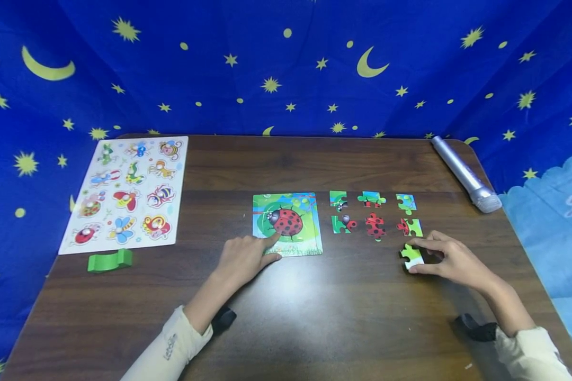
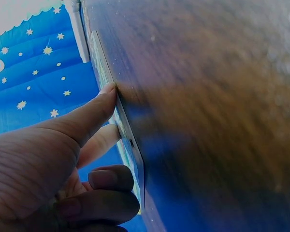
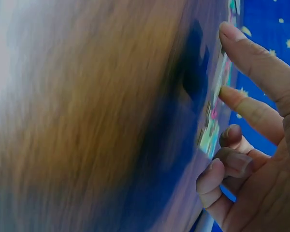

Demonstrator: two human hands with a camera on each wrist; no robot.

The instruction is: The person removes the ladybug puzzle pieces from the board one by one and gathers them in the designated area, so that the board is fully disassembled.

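Observation:
A square puzzle board [image 1: 310,227] printed with a red ladybug lies flat on the table. On it rests the extended index finger of my left hand [image 1: 242,258], its thumb at the lower edge; in the left wrist view the other fingers curl beside the board [image 2: 130,140]. Farther right, my right hand [image 1: 457,260] pinches a green-and-white puzzle piece [image 1: 413,256] between thumb and index finger, at the table surface. Just above that piece, several loose puzzle pieces [image 1: 375,226] lie in two rows, showing ladybug parts and green background.
At the left lies a white board [image 1: 145,238] with insect pictures, a green arched block [image 1: 109,261] below it. A silver microphone [image 1: 464,172] lies at the back right of the brown table [image 1: 314,317]. Blue star-patterned cloth [image 1: 248,63] hangs behind.

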